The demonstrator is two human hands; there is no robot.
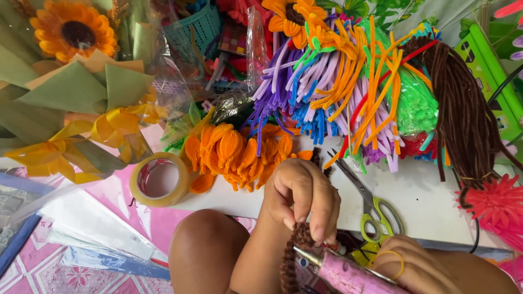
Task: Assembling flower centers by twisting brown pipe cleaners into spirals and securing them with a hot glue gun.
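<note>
Brown pipe cleaner (291, 251) sits pinched in your left hand (301, 195), fingers closed on its coiled top just above the tip of the pink glue gun (348, 275), which your right hand (411, 267) grips at the bottom edge. You seem to be gluing the coil; next, steady the nozzle against it. Scissors (370, 204) lie near on the white worktop (430, 201)

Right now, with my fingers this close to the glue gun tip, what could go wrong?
1. The left hand pinches the brown pipe cleaner right at the glue gun nozzle: fingertips could get burned.
2. The scissors lie open just beyond the hand.
3. Glue might drip onto the knee.
</note>
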